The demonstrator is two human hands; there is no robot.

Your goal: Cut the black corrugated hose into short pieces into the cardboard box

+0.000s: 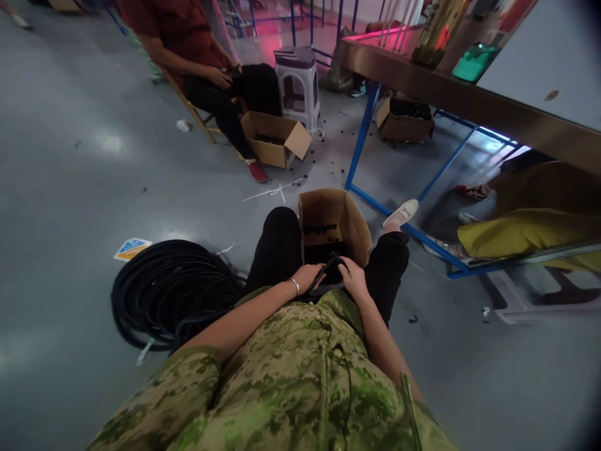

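My left hand [308,276], with a bracelet at the wrist, is closed round a length of black hose [320,275] in my lap. Close beside it, the fingers of my right hand [354,277] are curled at a small dark thing by the hose's upper end; its kind is too dark to tell. Both hands are over the near edge of an open cardboard box [359,219] between my knees. Small black pieces [319,229] lie inside the box. A big coil of black hose [159,291] rests on the floor to my left.
A seated person [178,50] has an open cardboard box [270,153] at their feet, near a grey stool [300,88]. A blue-legged table [364,141] stands at the right, with another box [404,128] beneath. Another person's yellow clothing [511,232] shows at right.
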